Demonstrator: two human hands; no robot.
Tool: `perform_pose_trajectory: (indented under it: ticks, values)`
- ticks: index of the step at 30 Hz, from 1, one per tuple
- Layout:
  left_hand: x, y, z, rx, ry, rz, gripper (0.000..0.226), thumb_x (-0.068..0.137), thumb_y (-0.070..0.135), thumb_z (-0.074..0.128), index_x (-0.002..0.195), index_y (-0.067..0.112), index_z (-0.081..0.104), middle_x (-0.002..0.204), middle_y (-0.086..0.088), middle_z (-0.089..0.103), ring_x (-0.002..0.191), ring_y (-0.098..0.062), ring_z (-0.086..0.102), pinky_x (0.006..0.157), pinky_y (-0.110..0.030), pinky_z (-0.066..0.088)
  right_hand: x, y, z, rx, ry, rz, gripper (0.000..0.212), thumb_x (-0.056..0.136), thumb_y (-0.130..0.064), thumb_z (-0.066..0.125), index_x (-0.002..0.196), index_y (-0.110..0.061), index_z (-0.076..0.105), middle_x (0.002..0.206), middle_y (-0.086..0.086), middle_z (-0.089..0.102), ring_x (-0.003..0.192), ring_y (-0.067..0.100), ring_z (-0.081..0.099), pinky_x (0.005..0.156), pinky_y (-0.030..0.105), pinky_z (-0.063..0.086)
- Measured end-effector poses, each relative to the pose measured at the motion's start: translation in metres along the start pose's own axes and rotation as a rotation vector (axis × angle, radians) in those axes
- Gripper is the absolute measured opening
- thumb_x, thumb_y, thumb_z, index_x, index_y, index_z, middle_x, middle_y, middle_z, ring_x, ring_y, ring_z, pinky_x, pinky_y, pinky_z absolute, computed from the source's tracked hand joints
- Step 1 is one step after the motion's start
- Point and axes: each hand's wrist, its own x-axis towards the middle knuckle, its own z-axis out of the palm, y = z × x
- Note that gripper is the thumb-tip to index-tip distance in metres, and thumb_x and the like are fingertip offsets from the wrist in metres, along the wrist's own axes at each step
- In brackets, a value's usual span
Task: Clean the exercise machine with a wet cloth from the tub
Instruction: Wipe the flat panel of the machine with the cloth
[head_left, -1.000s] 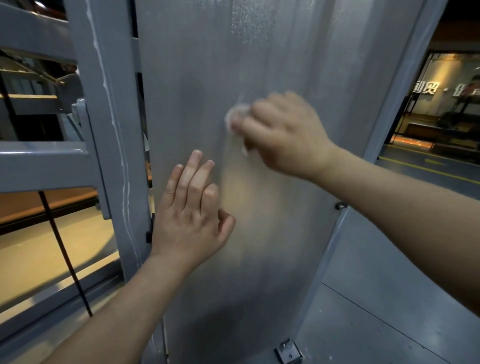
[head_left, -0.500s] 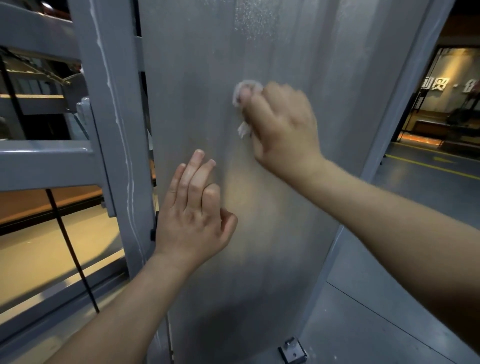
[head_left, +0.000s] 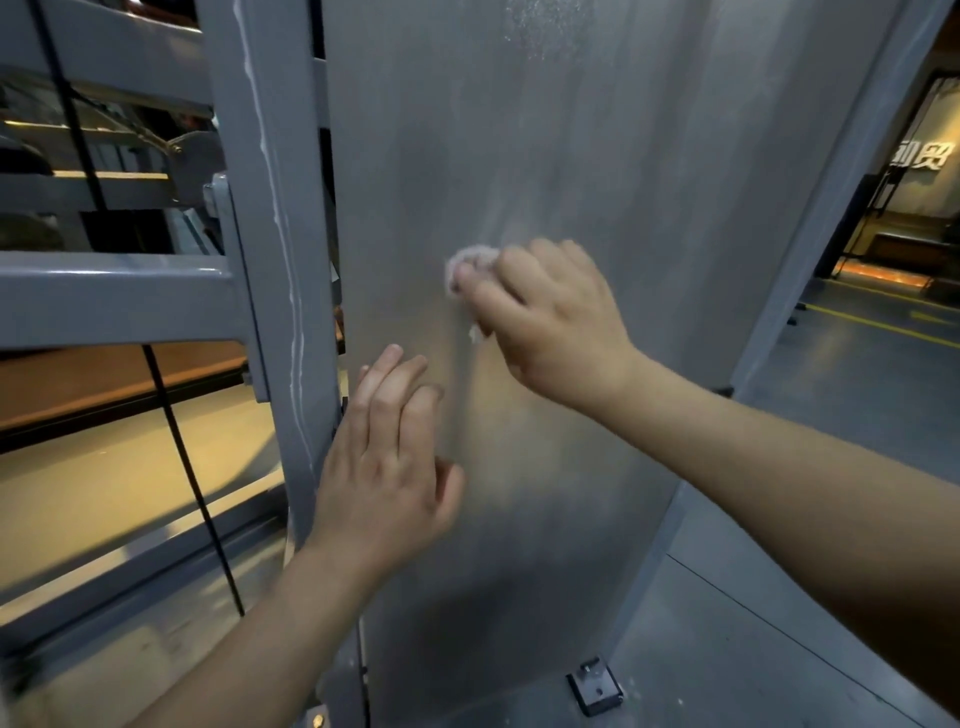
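This looks like a gym or fitness hall inside a larger commercial building. The tall metal panel (head_left: 597, 156) belongs to a grey-painted exercise machine (head_left: 119, 52). Left of the panel stand a thick upright post (head_left: 260, 208) and a horizontal bar (head_left: 114, 299), and a thin black cable (head_left: 192, 467) runs down behind them, as on a weight machine. At the foot of the panel a small bracket (head_left: 595, 686) sits on the smooth grey floor (head_left: 857, 426). Right of the panel, far back, the floor carries a yellow line (head_left: 872, 325), and a lit sign (head_left: 922, 156) with Chinese characters hangs on a wall.
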Motion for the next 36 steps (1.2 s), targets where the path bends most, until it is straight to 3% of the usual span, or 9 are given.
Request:
perform_pose_trajectory:
  ticks: [4, 10, 14, 16, 22, 29, 31, 34, 36]
  values:
    - [-0.018, -0.007, -0.003, 0.072, -0.098, -0.003, 0.068, 0.082, 0.019, 0.051, 0.142, -0.011, 0.047, 0.152, -0.023, 0.04, 0.153, -0.036, 0.026, 0.125, -0.048, 0.027, -0.02, 0.006, -0.006, 0.005, -0.126, -0.409, 0.01, 0.1, -0.018, 0.062, 0.1, -0.02, 0.072, 0.082, 0.005, 0.057, 0.065, 0.027, 0.048, 0.06, 0.038, 0.031]
    - [-0.027, -0.011, 0.004, 0.169, -0.157, -0.005, 0.076, 0.084, 0.026, 0.05, 0.15, -0.01, 0.039, 0.16, -0.018, 0.029, 0.154, -0.033, 0.023, 0.127, -0.044, 0.022, 0.028, 0.004, -0.002, -0.061, 0.082, 0.156, 0.025, 0.093, -0.022, 0.063, 0.114, -0.011, 0.071, 0.088, 0.014, 0.062, 0.07, 0.033, 0.053, 0.062, 0.04, 0.033]
    - [-0.029, -0.012, 0.006, 0.171, -0.131, 0.001, 0.075, 0.081, 0.021, 0.054, 0.148, -0.012, 0.041, 0.157, -0.019, 0.032, 0.153, -0.034, 0.025, 0.126, -0.046, 0.025, -0.023, -0.031, 0.005, 0.026, -0.079, -0.265, 0.01, 0.097, -0.014, 0.061, 0.101, -0.017, 0.07, 0.085, 0.007, 0.059, 0.065, 0.028, 0.049, 0.06, 0.039, 0.032]
    - [-0.032, -0.013, 0.006, 0.168, -0.123, 0.002, 0.075, 0.08, 0.019, 0.055, 0.147, -0.013, 0.042, 0.155, -0.02, 0.034, 0.152, -0.035, 0.027, 0.125, -0.046, 0.026, -0.022, -0.02, -0.001, 0.017, -0.1, -0.354, 0.009, 0.099, -0.016, 0.061, 0.097, -0.021, 0.068, 0.081, 0.005, 0.057, 0.064, 0.027, 0.049, 0.059, 0.039, 0.033]
    - [-0.035, -0.009, -0.003, 0.216, -0.271, -0.001, 0.083, 0.084, 0.033, 0.048, 0.15, -0.013, 0.033, 0.158, -0.022, 0.029, 0.152, -0.036, 0.024, 0.125, -0.047, 0.022, 0.019, -0.021, 0.003, -0.06, 0.083, 0.182, 0.023, 0.094, -0.022, 0.063, 0.112, -0.014, 0.074, 0.087, 0.009, 0.063, 0.069, 0.032, 0.052, 0.063, 0.04, 0.032]
    - [-0.047, -0.006, -0.018, 0.242, -0.429, -0.015, 0.081, 0.084, 0.034, 0.042, 0.153, -0.008, 0.035, 0.161, -0.018, 0.032, 0.155, -0.032, 0.021, 0.125, -0.044, 0.023, -0.046, -0.044, 0.007, 0.041, -0.094, -0.259, 0.012, 0.1, -0.018, 0.061, 0.098, -0.021, 0.073, 0.079, 0.003, 0.057, 0.064, 0.027, 0.049, 0.06, 0.038, 0.035]
    - [-0.047, -0.006, -0.019, 0.251, -0.431, -0.015, 0.081, 0.083, 0.034, 0.042, 0.152, -0.008, 0.036, 0.161, -0.017, 0.031, 0.155, -0.031, 0.021, 0.126, -0.042, 0.017, -0.015, -0.026, 0.004, -0.043, -0.002, -0.163, 0.011, 0.097, -0.022, 0.065, 0.104, -0.021, 0.073, 0.08, 0.005, 0.058, 0.066, 0.028, 0.051, 0.061, 0.038, 0.035]
    - [-0.047, -0.006, -0.019, 0.235, -0.415, -0.019, 0.08, 0.083, 0.032, 0.044, 0.152, -0.007, 0.037, 0.16, -0.016, 0.034, 0.154, -0.031, 0.023, 0.126, -0.041, 0.016, 0.032, -0.011, 0.003, -0.105, 0.116, 0.184, 0.025, 0.091, -0.025, 0.068, 0.113, -0.016, 0.072, 0.086, 0.01, 0.061, 0.071, 0.032, 0.053, 0.064, 0.04, 0.034]
    - [-0.047, -0.007, -0.02, 0.215, -0.407, -0.027, 0.078, 0.083, 0.031, 0.044, 0.151, -0.007, 0.038, 0.159, -0.016, 0.036, 0.154, -0.031, 0.025, 0.125, -0.042, 0.021, 0.029, -0.024, 0.009, -0.052, 0.125, 0.239, 0.029, 0.089, -0.022, 0.068, 0.116, -0.013, 0.073, 0.09, 0.012, 0.063, 0.072, 0.032, 0.053, 0.064, 0.039, 0.032]
